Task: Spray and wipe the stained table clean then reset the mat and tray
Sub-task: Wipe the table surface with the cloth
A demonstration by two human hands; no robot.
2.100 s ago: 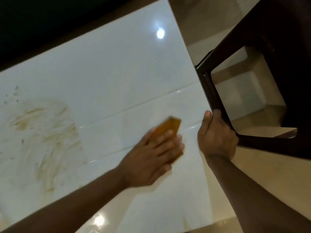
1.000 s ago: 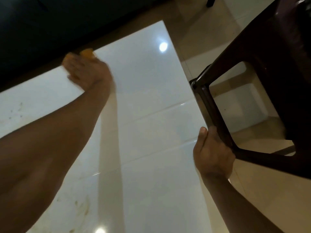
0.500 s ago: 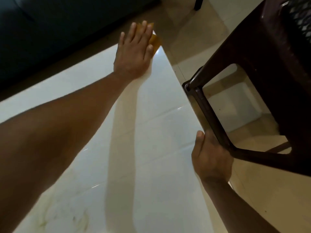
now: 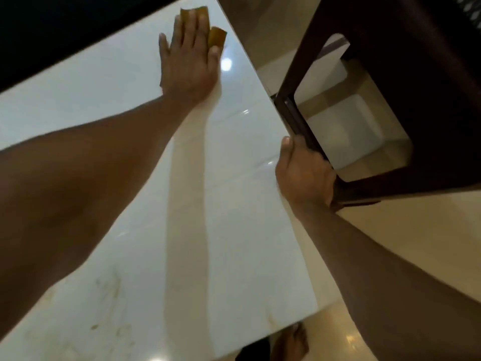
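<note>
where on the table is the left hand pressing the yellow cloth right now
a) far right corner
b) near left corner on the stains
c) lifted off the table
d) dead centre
a) The left hand lies flat on the yellow cloth at the table's far right corner; the stains sit near left.

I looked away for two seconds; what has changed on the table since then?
The left hand slid the orange cloth from the table's near right edge out to its far right corner. The right hand still grips the chair frame.
</note>
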